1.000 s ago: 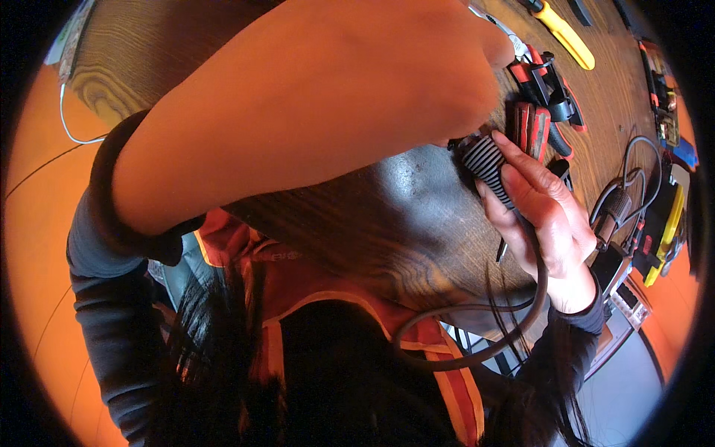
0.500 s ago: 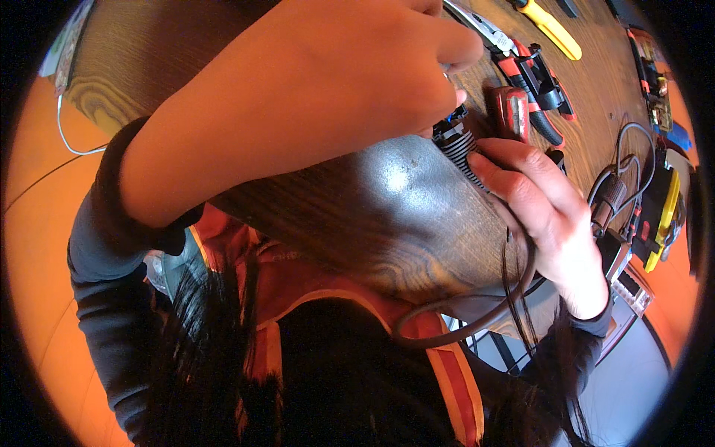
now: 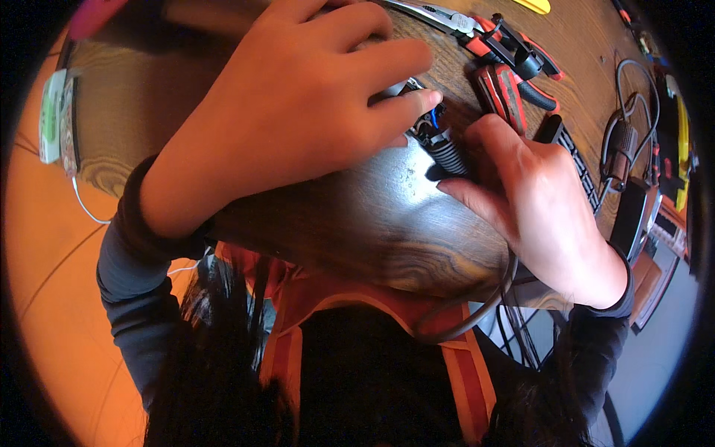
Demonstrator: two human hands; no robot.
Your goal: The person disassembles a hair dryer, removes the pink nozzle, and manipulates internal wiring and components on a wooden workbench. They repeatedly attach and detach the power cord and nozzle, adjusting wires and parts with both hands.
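Observation:
Over the wooden table, my left hand (image 3: 328,97) grips the open end of a black device with exposed innards (image 3: 426,128), its fingertip pressed close to a blue wire (image 3: 434,118). Most of the device past that point is hidden under the hand. A black ribbed cord sleeve (image 3: 448,155) runs out of the open end. My right hand (image 3: 532,197) holds this sleeve between thumb and bent fingers. From beneath the right hand a thick grey cord (image 3: 505,287) loops down past the table edge.
Beyond the hands lie pliers (image 3: 450,21) with red-and-black handles, a black clip-like part (image 3: 527,61) and a red block-shaped object (image 3: 500,93). A coiled cable (image 3: 620,145) sits at right, near a black slotted strip (image 3: 579,160). A white-and-green object (image 3: 52,115) stands far left.
The view has shifted. My left hand has turned and spread, so more of the open end and blue wire shows. My right hand's thumb has come round to the sleeve's near side.

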